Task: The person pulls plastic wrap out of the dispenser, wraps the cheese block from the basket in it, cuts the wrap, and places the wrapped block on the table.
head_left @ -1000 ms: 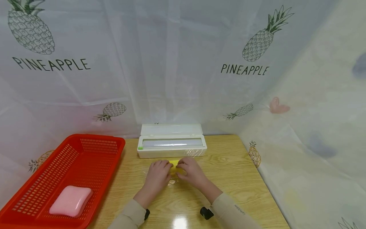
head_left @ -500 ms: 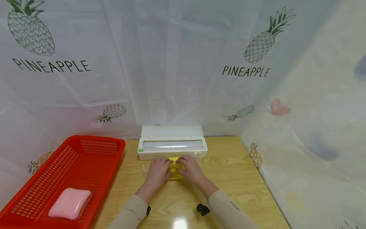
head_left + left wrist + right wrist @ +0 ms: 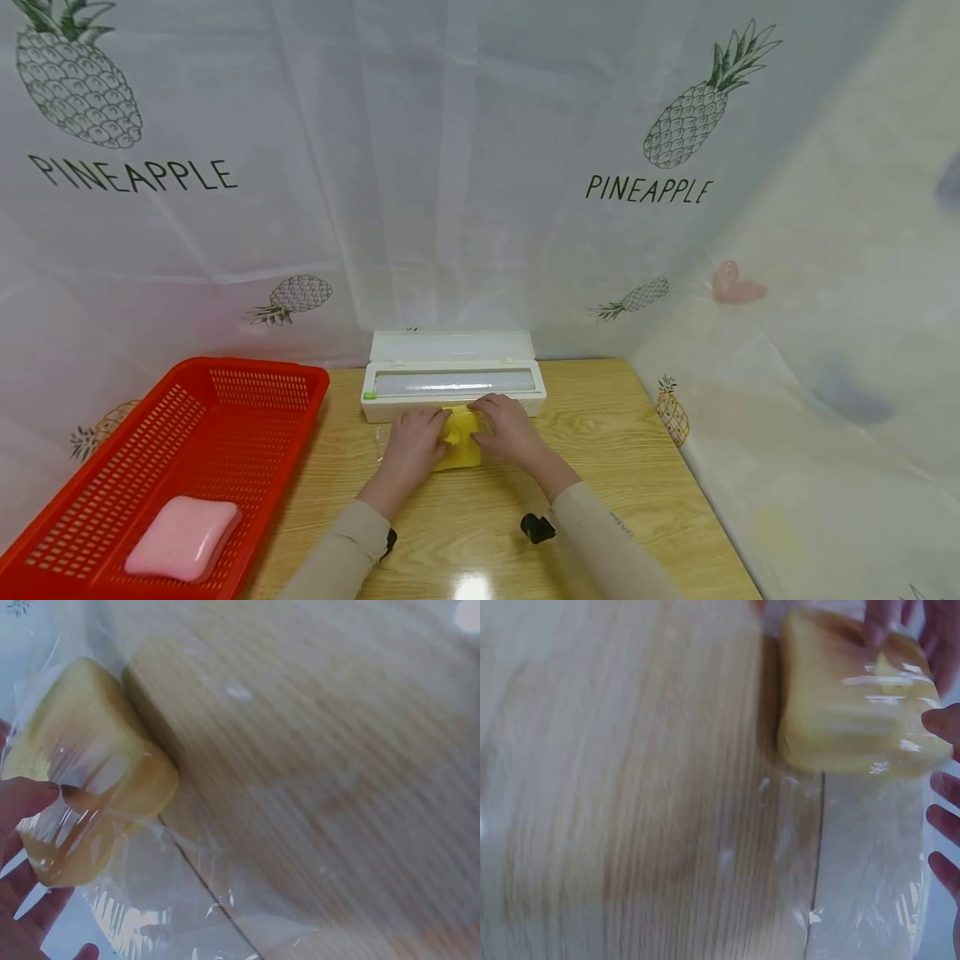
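A yellow rounded block (image 3: 461, 440) is held between both hands at mid-table, in front of the white cling film dispenser (image 3: 529, 405). Clear cling film (image 3: 862, 862) covers the block and spreads past its side, as the right wrist view shows. My left hand (image 3: 410, 443) grips the block's left side, its thumb (image 3: 26, 801) on the film in the left wrist view. Along the right side my right hand (image 3: 510, 430) holds the block through the film, fingers toward the far edge. The fingertips beneath are partly hidden.
A red perforated basket (image 3: 255, 492) stands at the left, with a pink rounded block (image 3: 183, 537) inside. The dispenser's lid (image 3: 453, 343) stands raised against the printed curtain (image 3: 480, 208). Wooden table (image 3: 600, 467) extends around the hands.
The yellow block has come into fuller view and lies slightly nearer the dispenser. My right hand has shifted a little to the right and away from me, widening the gap between the hands.
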